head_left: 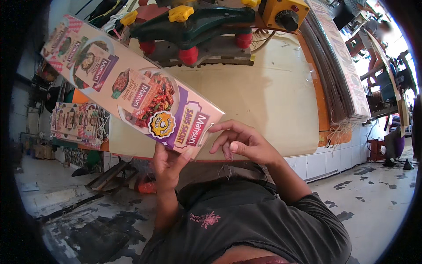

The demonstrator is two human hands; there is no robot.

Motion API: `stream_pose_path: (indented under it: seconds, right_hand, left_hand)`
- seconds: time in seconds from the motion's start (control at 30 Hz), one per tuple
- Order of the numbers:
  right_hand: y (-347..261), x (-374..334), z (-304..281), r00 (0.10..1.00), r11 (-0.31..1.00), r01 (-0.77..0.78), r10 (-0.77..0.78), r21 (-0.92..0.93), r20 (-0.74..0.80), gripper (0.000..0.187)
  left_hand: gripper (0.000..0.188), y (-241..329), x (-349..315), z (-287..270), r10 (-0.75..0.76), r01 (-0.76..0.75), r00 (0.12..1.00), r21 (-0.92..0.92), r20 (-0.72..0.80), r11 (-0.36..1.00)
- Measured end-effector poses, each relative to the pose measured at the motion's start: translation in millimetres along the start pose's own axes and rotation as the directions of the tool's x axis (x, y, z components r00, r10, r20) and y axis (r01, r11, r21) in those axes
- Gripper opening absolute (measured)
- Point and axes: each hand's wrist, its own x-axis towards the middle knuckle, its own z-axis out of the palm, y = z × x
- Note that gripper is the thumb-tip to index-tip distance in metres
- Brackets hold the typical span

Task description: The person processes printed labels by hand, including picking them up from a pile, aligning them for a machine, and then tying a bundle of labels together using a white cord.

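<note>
My left hand (168,165) pinches the near end of a long printed cardboard strip (123,83), pink and purple with food pictures. The strip rises up and to the left, above the table. My right hand (244,143) hovers beside the strip's near right corner; its index finger touches a thin string loop (210,130) at that corner and the other fingers curl loosely. Both hands are in front of my dark shirt, at the near edge of the beige-covered table (272,97).
A green machine (198,26) with red and yellow knobs stands at the table's far side. A tall stack of flat cardboard sheets (338,66) lies along the right edge. A bundle of finished strips (77,121) hangs left. Another person (378,35) is far right.
</note>
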Motion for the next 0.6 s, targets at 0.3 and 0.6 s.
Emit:
stream_pose_path:
  seconds: [0.3, 0.6]
  right_hand:
    - [4, -5, 4, 0.985, 0.997, 0.013, -0.001, 0.07, -0.17, 0.03]
    - [-10, -4, 16, 0.948, 0.998, -0.003, -0.019, -0.07, -0.317, 0.031]
  left_hand:
    - [0.06, 2, -3, 14, 0.07, -0.07, 0.997, 0.028, -0.012, 0.997]
    - [0.062, -9, -8, 29, 0.074, -0.074, 0.997, -0.061, -0.006, 0.995]
